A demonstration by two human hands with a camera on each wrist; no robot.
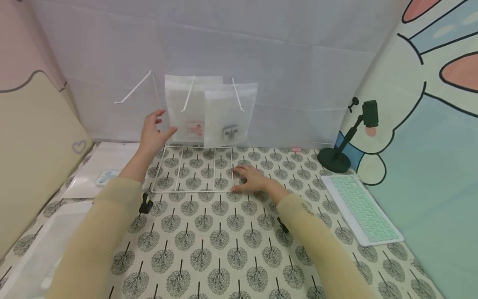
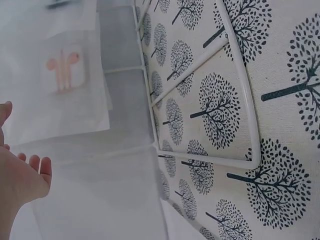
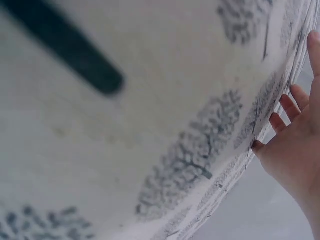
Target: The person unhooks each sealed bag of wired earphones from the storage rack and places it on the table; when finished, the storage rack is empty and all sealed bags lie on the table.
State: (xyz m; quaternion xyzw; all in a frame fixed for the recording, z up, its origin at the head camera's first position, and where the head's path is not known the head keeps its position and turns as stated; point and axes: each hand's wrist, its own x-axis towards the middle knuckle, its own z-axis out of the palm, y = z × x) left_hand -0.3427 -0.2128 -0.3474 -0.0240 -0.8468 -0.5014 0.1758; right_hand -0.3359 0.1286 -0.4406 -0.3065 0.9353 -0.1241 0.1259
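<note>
A white wire rack has its base on the tree-print cloth and hooks standing up at the back. Two frosted bags hang from it: the rear-left bag shows pink earphones, and the front-right bag shows dark earphones. My left hand is raised beside the left bag's edge, its thumb pointing toward that edge and its fingers loosely bent around nothing. Low over the cloth, my right hand has thumb and fingers spread, fingertips right at the base's right side bar.
The left hook bears no bag. Another bag with a white-and-blue case lies at left, and a white tray sits nearer, partly behind the left sleeve. A black stand and a mint-keyed keyboard are at right.
</note>
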